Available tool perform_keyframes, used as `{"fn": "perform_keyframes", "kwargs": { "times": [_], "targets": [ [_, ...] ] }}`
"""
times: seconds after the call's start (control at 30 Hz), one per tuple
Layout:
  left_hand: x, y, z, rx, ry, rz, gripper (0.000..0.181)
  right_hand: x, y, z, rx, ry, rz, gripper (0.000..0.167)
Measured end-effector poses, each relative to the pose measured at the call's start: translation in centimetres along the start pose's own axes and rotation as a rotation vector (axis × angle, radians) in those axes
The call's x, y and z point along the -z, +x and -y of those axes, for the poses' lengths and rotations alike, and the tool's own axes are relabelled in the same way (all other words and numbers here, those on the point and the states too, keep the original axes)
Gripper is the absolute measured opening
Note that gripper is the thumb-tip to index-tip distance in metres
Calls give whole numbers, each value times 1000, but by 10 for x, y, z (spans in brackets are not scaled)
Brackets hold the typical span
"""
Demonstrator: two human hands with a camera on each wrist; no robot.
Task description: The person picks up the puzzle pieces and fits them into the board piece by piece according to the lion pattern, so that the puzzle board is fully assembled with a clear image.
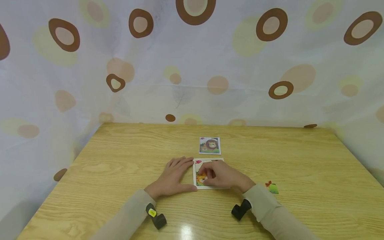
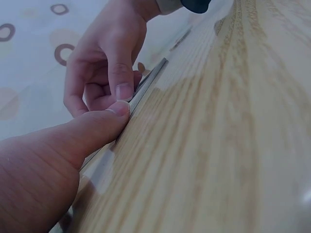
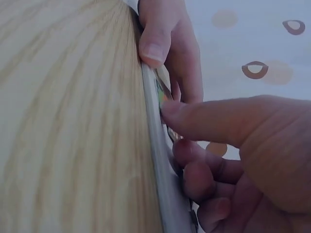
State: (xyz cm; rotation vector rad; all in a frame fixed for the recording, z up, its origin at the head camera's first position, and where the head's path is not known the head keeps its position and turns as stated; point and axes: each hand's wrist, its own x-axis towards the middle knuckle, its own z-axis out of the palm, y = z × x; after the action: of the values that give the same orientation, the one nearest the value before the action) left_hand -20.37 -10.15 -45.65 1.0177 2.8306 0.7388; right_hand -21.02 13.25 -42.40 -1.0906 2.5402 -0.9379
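A small white-framed puzzle board (image 1: 194,176) with an orange animal picture lies on the table in front of me. My left hand (image 1: 172,178) rests on the table along its left side, fingers and thumb fairly straight, touching the frame near its upper and lower left corners. Over the board, my right hand (image 1: 223,175) has curled fingers and pinches a thin puzzle piece (image 3: 162,95) between thumb and index finger. That piece looks tilted at the board in the right wrist view; its picture is mostly hidden. The right hand covers much of the board's right side.
Behind the board lies a square lion picture card (image 1: 210,145). To the right, beyond the right wrist, a loose red and green puzzle piece (image 1: 273,188) lies on the wooden table (image 1: 126,150). A patterned cloth (image 1: 192,60) hangs along the back and sides.
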Motion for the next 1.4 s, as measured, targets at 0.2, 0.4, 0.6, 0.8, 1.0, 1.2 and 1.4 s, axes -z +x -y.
{"fn": "perform_keyframes", "kwargs": {
  "times": [0.2,0.4,0.6,0.8,1.0,1.2,1.4],
  "targets": [
    [-2,1,1,-3,8,-6,86,3,-3,-1,23,-11,32,20],
    [-2,1,1,-2,8,-3,86,4,-2,-4,14,-29,34,25],
    [1,0,0,-12,3,2,85,4,-1,-5,34,-42,10,22],
    [-1,1,1,-4,8,-1,86,3,-1,-6,42,-70,23,24],
    [-1,1,0,-5,6,-5,86,-1,-1,-2,13,-113,15,32],
    [1,-1,-1,-12,-12,-10,85,-5,-1,2,-25,-60,-3,32],
    [1,0,-3,-7,-26,-5,85,-5,-1,3,-64,-35,-7,34]
  ]
}}
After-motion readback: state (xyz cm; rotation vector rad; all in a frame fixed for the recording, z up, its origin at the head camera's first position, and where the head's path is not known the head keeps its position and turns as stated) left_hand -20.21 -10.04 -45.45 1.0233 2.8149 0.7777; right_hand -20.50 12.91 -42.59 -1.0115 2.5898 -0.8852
